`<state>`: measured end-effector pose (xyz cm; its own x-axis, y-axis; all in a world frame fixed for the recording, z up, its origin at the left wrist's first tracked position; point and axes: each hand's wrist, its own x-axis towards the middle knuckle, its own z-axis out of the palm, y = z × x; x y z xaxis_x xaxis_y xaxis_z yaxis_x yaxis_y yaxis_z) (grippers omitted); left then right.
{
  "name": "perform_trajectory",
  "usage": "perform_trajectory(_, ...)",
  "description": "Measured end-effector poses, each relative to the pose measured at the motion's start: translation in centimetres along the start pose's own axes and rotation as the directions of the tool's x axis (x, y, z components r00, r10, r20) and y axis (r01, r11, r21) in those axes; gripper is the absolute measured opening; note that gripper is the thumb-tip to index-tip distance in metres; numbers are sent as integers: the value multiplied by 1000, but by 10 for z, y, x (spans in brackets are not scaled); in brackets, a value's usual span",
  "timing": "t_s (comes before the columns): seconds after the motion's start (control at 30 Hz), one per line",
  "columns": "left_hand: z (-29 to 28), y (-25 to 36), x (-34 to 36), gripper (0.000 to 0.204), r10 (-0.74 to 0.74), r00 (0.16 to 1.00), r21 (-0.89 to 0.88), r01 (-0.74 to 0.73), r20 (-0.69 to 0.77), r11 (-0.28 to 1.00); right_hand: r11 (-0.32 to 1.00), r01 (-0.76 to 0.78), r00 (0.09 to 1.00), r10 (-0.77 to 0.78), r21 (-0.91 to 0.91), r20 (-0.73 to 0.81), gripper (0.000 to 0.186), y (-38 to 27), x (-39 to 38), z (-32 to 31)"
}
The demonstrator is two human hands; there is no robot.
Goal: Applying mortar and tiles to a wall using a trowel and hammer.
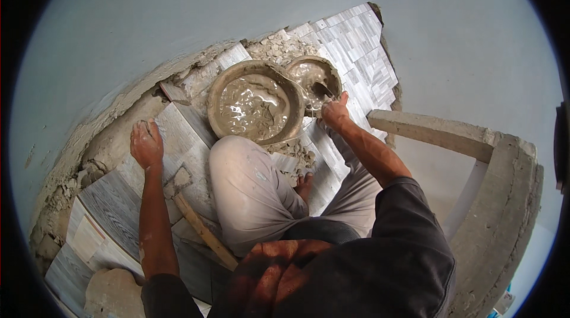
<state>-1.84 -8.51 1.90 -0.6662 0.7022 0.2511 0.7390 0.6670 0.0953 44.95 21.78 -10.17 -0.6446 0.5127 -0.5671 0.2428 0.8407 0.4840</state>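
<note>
Shirt (356, 282) is sitting below the basin (214, 107), right hand (336, 111) gripping a trowel (321, 89) in the bowl (309, 59) right of it, left hand (146, 143) reaching left of it, can't tell its grip, tiles (359, 42) right looking laid, rubble strip (57, 202) left seemingly pending.

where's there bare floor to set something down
Bare tiles stretch between the small bucket and the right wall. A dark tile left of the left forearm looks bare too. Crowded: the small bucket, hemmed by the large bucket, rubble and right hand.
</note>
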Motion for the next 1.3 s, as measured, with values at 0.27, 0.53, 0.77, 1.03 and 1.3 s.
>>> perform_trajectory(0.27, 1, -2, 0, 29, 6, 1000, 0, -6, -7, 1000, 968, -110, 992, 94, 225, 84, 32, 93, -33, -111)
perform_trajectory(0.53, -1, 1, 0, 30, -16, 1000, 1, 16, -8, 1000, 972, -134, 990, 140, 191, -20, 20, 70, 62, -112)
perform_trajectory(0.77, -1, 0, 2, 29, 18, 1000, -28, -18, -16, 999, 796, -185, 982, 122, 576, 147, 23, 15, 37, -36)
perform_trajectory(1.03, -4, 4, 2, 28, 42, 996, -39, -45, -81, 998, 953, -95, 992, 65, 289, 110, 24, 33, -23, -51)
perform_trajectory(1.3, -2, 2, 1, 29, 22, 999, -24, -23, -29, 999, 909, -88, 996, 84, 407, 28, 22, 114, 1, -114)
